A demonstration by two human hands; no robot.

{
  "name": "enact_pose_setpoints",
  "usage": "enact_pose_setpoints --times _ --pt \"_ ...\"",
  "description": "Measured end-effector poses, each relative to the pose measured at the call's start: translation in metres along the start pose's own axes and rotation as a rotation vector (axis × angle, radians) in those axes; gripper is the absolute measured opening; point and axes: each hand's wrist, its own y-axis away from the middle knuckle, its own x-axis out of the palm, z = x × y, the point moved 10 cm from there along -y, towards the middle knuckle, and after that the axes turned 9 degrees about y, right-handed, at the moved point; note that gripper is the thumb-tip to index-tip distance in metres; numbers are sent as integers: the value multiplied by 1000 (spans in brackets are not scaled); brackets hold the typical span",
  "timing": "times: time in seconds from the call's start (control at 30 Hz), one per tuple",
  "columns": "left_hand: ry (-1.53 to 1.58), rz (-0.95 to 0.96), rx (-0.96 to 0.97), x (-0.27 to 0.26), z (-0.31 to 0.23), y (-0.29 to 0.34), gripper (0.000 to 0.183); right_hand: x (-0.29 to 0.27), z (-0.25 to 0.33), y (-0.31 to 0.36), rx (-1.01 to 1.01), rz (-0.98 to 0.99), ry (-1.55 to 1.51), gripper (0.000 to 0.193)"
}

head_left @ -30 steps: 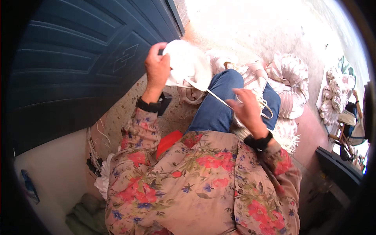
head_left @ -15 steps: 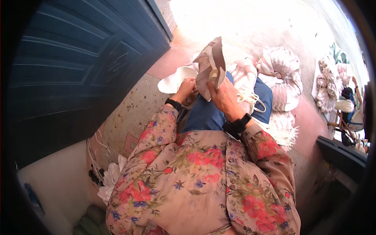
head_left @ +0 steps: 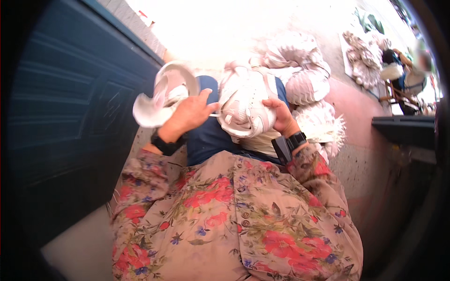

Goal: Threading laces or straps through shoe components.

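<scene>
Shoe upper (head_left: 241, 96), right fingers (head_left: 273, 103) along edge — bright ground (head_left: 211, 35) beyond

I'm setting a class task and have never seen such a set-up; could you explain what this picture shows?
There is no machine: a person works with two bare hands, a dark band at each wrist. A fisheye camera on the head looks down, so straight edges bend near the rim. At the lap, over blue jeans, is a pale shoe upper, and the right hand grips its side. The left hand is at a curled pale piece, with a thin white strand beside it; blur hides whether it grips the piece. Bundles of pale pieces lie on the floor to the right, and a dark blue door stands at the left.
</scene>
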Motion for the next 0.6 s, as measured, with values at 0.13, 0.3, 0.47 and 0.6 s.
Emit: enact_pose_setpoints --times 0.13,0.3,0.47,0.6 --pt "-49 51 -110 59 3 -15 42 -45 3 -10 -92 -202 74 35" --pt "-202 -15 -168 72 9 -11 27 25 74 90 -1012 -971 1518 45" --pt "-291 28 -209 86 -9 7 31 73 21 109 -786 -616 1970 32" --pt "-270 20 -170 87 -24 7 35 60 17 79 -619 -705 2122 11"
